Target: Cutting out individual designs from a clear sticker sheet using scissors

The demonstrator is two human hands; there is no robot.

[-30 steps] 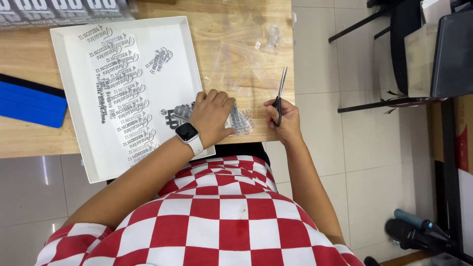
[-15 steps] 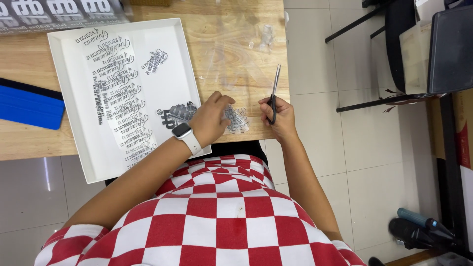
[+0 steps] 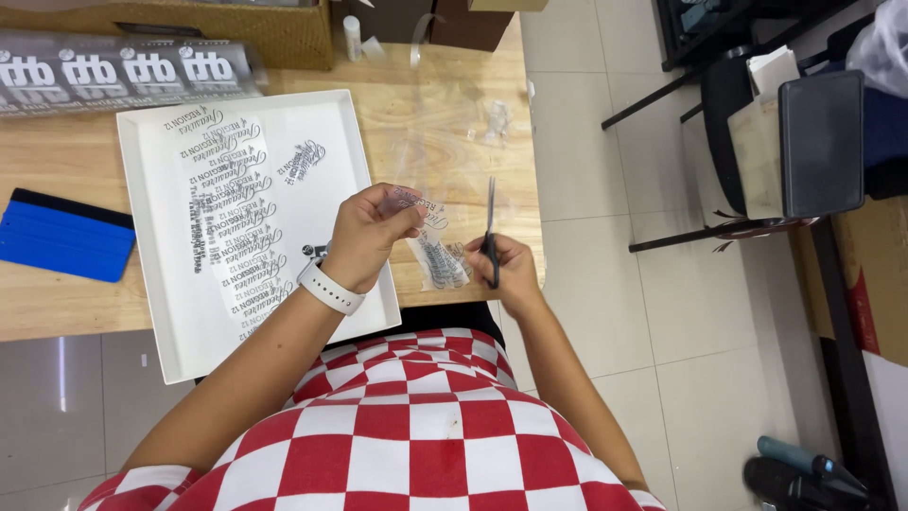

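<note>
My left hand (image 3: 371,232), with a white watch on its wrist, pinches a strip of clear film printed with black lettering (image 3: 433,248) and holds it up over the table's near edge. My right hand (image 3: 499,263) grips black scissors (image 3: 491,227), blades pointing away from me, right beside the strip. A white tray (image 3: 161,331) to the left holds several cut pieces of the same printed film. More clear film (image 3: 454,132) lies on the wooden table (image 3: 66,303) beyond my hands.
A blue squeegee (image 3: 59,237) lies on the table at the left. A long printed film roll (image 3: 113,71) and cardboard boxes (image 3: 468,24) sit at the far edge. Dark chairs (image 3: 804,142) stand on the tiled floor at the right.
My left hand has lifted the printed strip off the table and turned it. The scissors have swung from slanted to nearly straight, close to the strip.
</note>
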